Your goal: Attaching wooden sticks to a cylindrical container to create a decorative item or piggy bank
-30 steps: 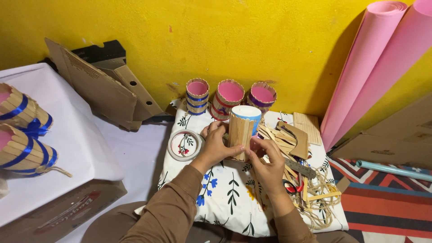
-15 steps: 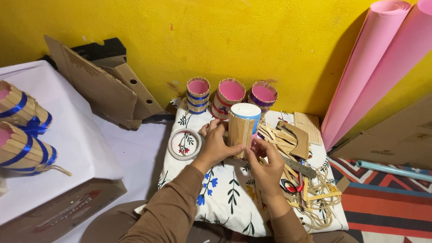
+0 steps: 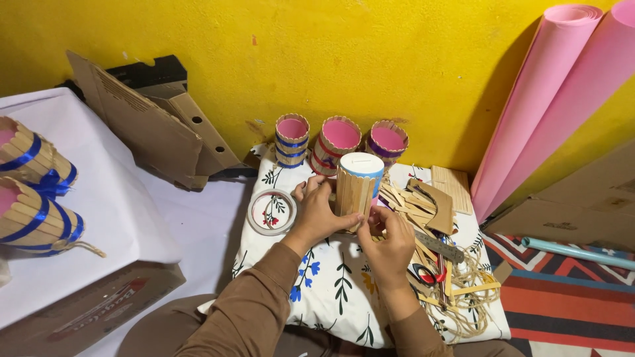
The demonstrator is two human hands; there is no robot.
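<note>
My left hand and right hand both closed in grip around stick-clad cup, upright over floral cloth. Yellow wall behind; pink paper rolls leaning right.

Single view only: head-worn camera, above and behind the hands, pitched down and forward toward the yellow wall at 12 o'clock. Close range: both forearms enter from 6 o'clock, and the stick-clad cup sits near frame centre. Floral cloth fills lower centre. White sheet runs off at 9 o'clock, pink paper rolls at 2 o'clock. No second view to overlap.
</note>
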